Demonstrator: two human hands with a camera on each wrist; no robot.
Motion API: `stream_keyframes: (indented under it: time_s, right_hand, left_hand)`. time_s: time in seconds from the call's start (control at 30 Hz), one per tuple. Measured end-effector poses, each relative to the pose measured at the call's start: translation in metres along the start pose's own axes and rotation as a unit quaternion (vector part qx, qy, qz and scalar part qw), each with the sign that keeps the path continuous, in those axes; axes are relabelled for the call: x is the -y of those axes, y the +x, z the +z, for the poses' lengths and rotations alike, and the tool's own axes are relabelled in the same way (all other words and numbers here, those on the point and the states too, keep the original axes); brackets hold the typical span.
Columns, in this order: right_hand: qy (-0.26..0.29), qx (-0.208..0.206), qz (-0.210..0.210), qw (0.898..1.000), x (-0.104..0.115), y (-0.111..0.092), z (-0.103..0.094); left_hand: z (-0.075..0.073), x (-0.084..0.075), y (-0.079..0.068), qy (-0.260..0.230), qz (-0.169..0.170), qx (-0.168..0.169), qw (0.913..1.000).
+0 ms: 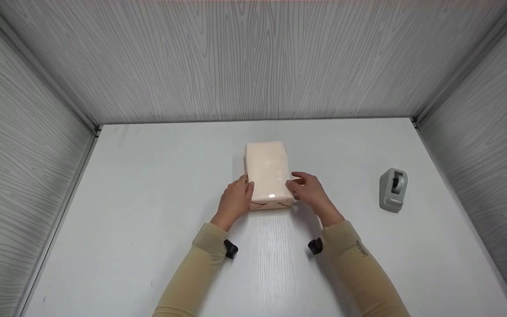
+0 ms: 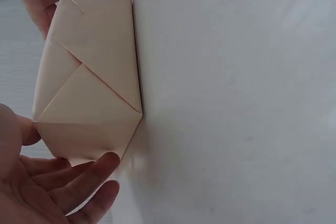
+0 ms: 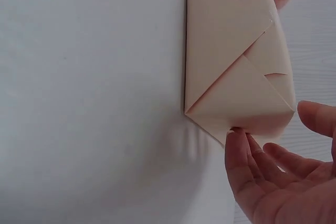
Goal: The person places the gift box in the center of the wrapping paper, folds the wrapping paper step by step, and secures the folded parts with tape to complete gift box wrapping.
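Note:
A box wrapped in glossy pale peach paper (image 1: 269,169) lies on the white table, its folded end facing me. Diagonal flaps on that end show in both wrist views. My left hand (image 1: 236,197) holds the box's left side near the front corner, thumb at the top edge and fingers against the side wall. On the other side, my right hand (image 1: 310,189) holds the right wall with bent fingers, its thumb by the top edge. The fingertips (image 3: 237,139) press into the paper there. The underside of the box is hidden.
A grey tape dispenser (image 1: 393,190) with a roll of tape stands on the right of the white table (image 1: 148,185). Wood-grain panels (image 1: 236,61) wall in the table at the back and both sides. A small black device (image 1: 231,249) sits at each wrist.

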State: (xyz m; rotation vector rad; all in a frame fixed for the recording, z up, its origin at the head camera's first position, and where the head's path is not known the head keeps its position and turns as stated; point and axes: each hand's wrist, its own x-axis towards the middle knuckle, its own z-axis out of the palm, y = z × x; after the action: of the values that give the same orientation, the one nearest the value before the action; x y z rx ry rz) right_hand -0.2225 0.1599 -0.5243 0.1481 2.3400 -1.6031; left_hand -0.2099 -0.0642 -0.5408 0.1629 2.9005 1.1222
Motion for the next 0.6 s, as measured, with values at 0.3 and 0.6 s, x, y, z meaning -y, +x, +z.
stream_keyframes:
  time_s: [0.3,0.6]
  right_hand:
    - [0.017,-0.011,-0.019,1.000,-0.001,-0.006,0.001]
    - [0.016,-0.042,-0.057,0.997,-0.004,-0.022,0.000]
  left_hand:
    - [0.000,0.003,0.000,-0.077,0.001,0.028,0.9966]
    - [-0.006,-0.002,-0.014,-0.161,0.035,-0.002,0.9863]
